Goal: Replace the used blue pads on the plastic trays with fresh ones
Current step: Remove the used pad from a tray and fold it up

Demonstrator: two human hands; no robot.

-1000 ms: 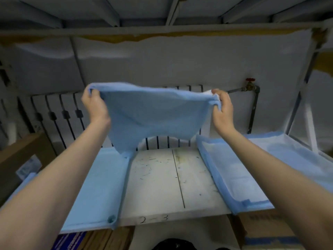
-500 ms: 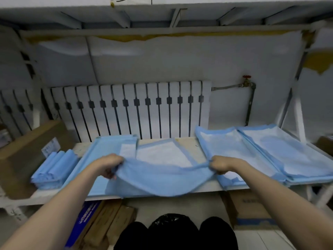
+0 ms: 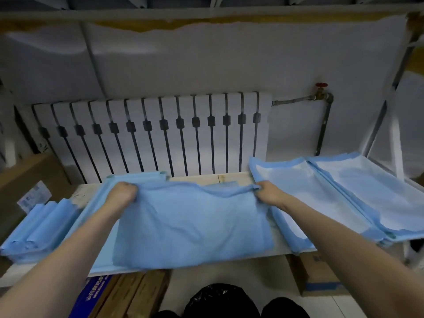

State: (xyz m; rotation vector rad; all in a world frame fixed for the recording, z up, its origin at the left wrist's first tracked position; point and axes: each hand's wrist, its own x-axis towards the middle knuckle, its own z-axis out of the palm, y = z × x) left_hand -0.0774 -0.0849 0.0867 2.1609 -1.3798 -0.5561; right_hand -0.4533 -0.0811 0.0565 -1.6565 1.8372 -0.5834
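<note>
- Blue pad [image 3: 190, 226]: spread over the middle of the shelf, covering the right part of the plastic tray and hanging a little past the shelf's front edge; far edge raised and rumpled between the two hands.
- Left hand [image 3: 122, 195]: fingers curled, gripping the pad's far left corner, just above the tray.
- Right hand [image 3: 267, 193]: fingers curled, pinching the pad's far right corner, just beside the nearer lined tray.
- Plastic tray [image 3: 137, 176]: blue, flat on the left half of the shelf; far rim and left wall showing, the rest hidden under the pad and the left forearm.
- Shelf [image 3: 229, 177]: pale wooden board, with a bare strip visible behind the pad.
- Nearer lined tray [image 3: 281, 226] and outer lined tray [image 3: 403, 237]: side by side at the right, touching, each covered by a white-centred, blue-edged pad.
- Folded pads [image 3: 39, 226]: blue stack at the far left end of the shelf, just beside the plastic tray.
- Radiator [image 3: 160, 134]: white, ribbed, against the wall behind the shelf.
- Pipe [image 3: 323, 125] with red valve [image 3: 321, 84]: right of the radiator.
- Cardboard box [image 3: 321, 274]: under the shelf, right side.
- Black bag [image 3: 218, 299]: at the bottom edge of the view.
</note>
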